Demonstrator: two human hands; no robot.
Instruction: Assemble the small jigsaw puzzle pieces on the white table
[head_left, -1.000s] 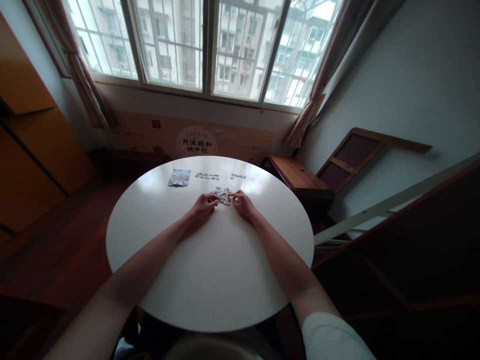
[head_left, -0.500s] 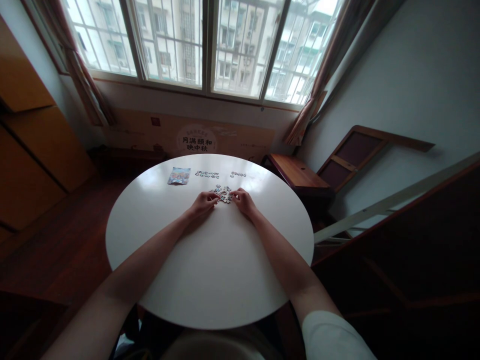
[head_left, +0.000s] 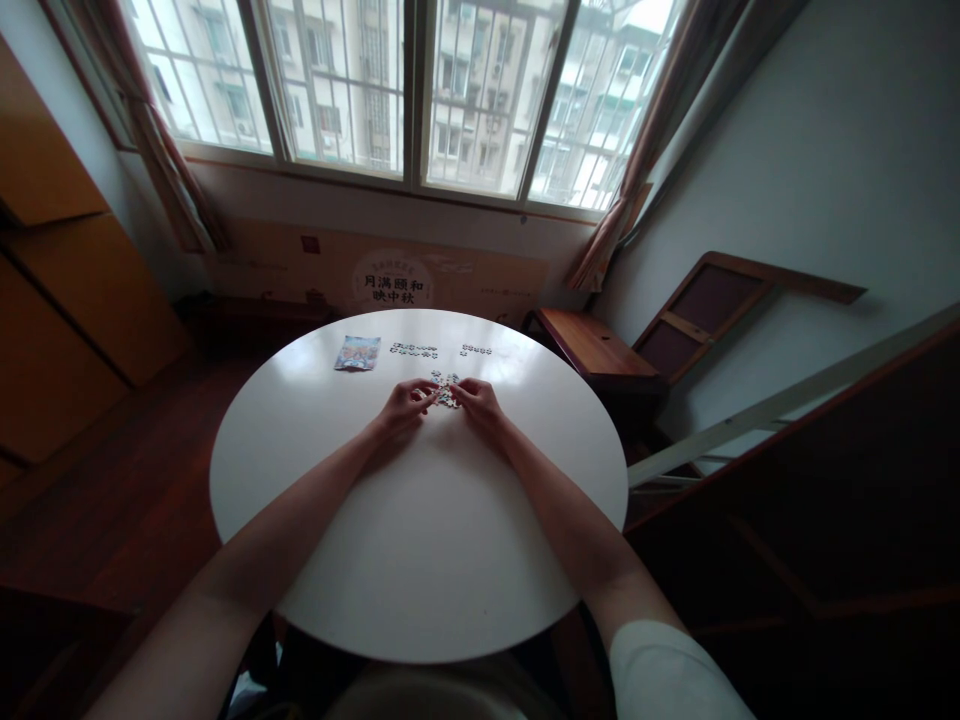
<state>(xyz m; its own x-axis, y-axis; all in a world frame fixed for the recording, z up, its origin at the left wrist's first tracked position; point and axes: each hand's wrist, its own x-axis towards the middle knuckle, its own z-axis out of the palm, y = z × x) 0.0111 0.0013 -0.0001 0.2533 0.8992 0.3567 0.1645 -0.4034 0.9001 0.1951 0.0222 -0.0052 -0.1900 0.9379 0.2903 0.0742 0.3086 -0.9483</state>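
A small pile of jigsaw puzzle pieces (head_left: 448,399) lies on the white round table (head_left: 450,540) between my two hands. My left hand (head_left: 407,402) rests at the pile's left side, thumb and fingers pinched on what looks like a single small puzzle piece. From the right, my right hand (head_left: 478,400) reaches over the pile with its fingertips pressed together; what they grip is too small to make out. The fingertips of both hands are close to each other, and partly cover the pile.
Rows of puzzle pieces (head_left: 414,351) lie behind the pile, with a smaller group (head_left: 476,350) to their right. A colourful picture packet (head_left: 358,353) lies at the back left. A wooden bench (head_left: 600,345) stands beyond the table's right edge, below the window.
My right hand has moved left over the pile, closer to my left hand. My left hand has shifted only slightly. The rows and the packet stay where they were.
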